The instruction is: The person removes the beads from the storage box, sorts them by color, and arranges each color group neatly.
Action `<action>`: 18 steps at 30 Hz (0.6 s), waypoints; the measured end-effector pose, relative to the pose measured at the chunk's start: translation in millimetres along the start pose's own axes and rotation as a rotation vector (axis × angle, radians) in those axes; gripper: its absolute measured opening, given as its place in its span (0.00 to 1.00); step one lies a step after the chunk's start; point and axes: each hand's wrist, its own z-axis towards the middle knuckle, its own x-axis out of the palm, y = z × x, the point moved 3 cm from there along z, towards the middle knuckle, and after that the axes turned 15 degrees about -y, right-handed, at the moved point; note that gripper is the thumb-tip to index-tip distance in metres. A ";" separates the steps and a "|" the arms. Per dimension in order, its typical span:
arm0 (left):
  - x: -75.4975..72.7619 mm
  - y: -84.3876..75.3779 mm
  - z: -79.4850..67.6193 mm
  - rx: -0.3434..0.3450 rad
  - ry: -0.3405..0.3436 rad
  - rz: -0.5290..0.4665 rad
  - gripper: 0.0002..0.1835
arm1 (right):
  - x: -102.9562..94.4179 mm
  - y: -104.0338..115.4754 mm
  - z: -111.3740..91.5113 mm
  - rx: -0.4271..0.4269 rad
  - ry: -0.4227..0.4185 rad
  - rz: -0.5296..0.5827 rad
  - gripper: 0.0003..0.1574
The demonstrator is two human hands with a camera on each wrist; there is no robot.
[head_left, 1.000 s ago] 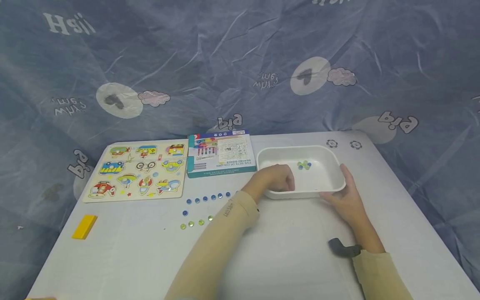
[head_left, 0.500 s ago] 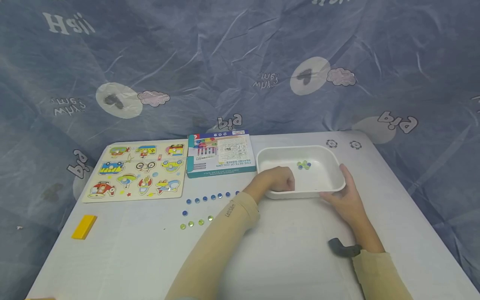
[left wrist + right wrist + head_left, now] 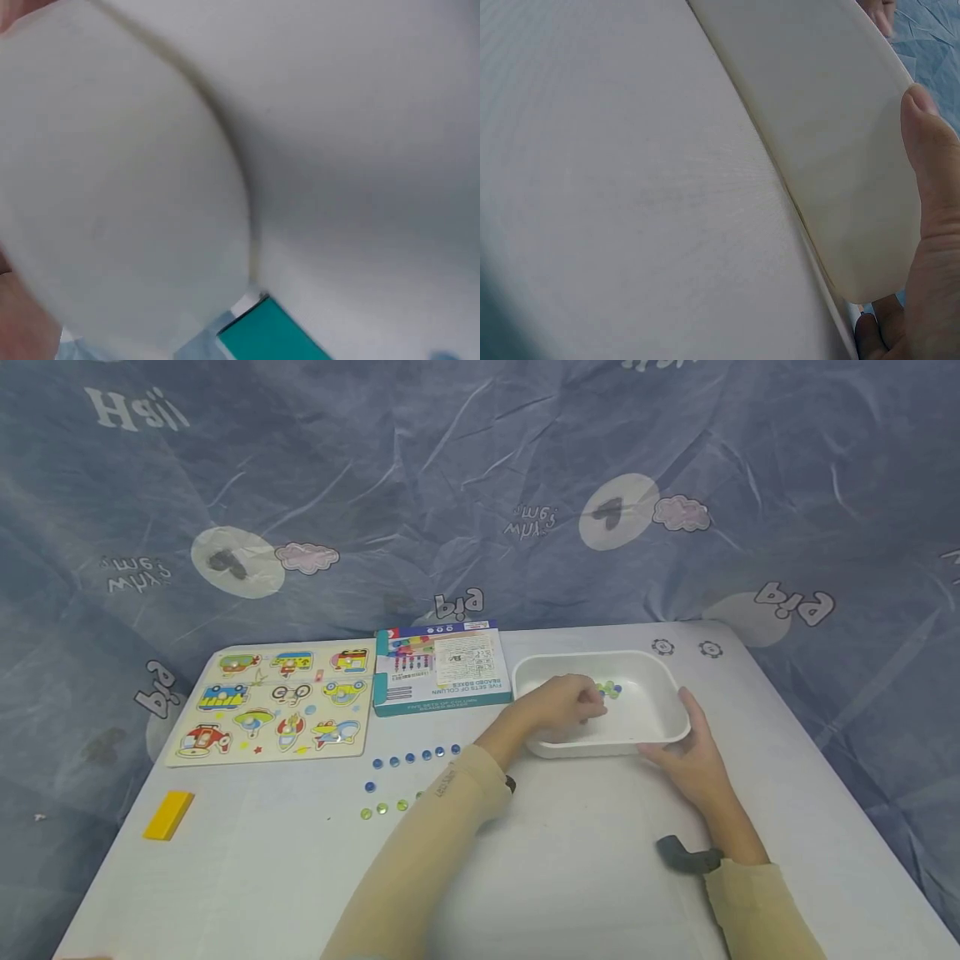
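A white plastic tray (image 3: 637, 727) stands on the table, and a small cluster of green and blue glass beads (image 3: 613, 691) lies inside it. My left hand (image 3: 558, 706) reaches over the tray's near-left rim, fingers bent, with the fingertips close to the cluster. Whether anything is between those fingertips cannot be made out. My right hand (image 3: 693, 760) grips the near-right corner of the tray, the thumb at the rim in the right wrist view and the other fingers round the end. The tray's outer wall (image 3: 127, 180) fills much of the left wrist view.
A row of blue beads (image 3: 410, 757) and a row of green beads (image 3: 382, 808) lie left of the tray, partly behind the left sleeve. Further back are a teal-edged box (image 3: 442, 668) and a wooden vehicle puzzle board (image 3: 273, 702). A yellow block (image 3: 168, 815) lies far left.
My left hand has moved right and slightly away inside the tray, from its near-left part toward the bead cluster. The right hand and the tray have stayed in place.
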 end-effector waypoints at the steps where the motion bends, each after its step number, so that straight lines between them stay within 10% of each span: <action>1: -4.3 -1.9 -1.2 0.011 -0.011 -0.026 0.08 | 0.1 -0.1 -0.2 0.000 -0.001 -0.003 0.70; 18: -90.7 -18.5 -65.0 0.151 -0.143 -0.084 0.09 | 0.3 0.0 -0.6 -0.002 -0.007 0.009 0.70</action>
